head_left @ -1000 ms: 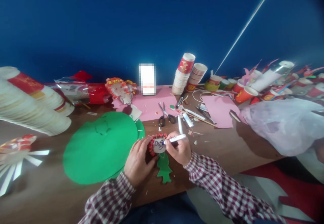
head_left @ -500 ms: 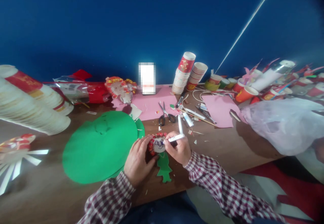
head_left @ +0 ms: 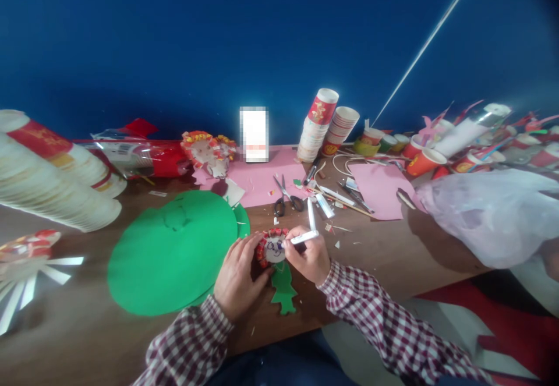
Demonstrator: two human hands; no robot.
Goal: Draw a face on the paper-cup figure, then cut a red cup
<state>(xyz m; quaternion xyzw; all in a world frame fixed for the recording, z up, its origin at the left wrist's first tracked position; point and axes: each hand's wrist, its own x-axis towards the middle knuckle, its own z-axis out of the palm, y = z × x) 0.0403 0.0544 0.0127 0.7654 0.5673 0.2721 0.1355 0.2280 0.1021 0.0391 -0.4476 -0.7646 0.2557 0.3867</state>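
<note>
A small round paper piece with a red and yellow ruffled rim and a face drawn on its white middle lies near the table's front. My left hand grips its left edge with curved fingers. In my right hand is a white marker, its tip touching the drawn face. Below the round piece, a green paper cutout with zigzag edges adjoins it. Just beyond my right hand lies a white pen cap or second marker.
Large green paper ovals lie left. Black-handled scissors rest beyond my hands by pink paper. Tall stacks of paper cups stand behind. A plastic bag sits right, a leaning cup stack far left.
</note>
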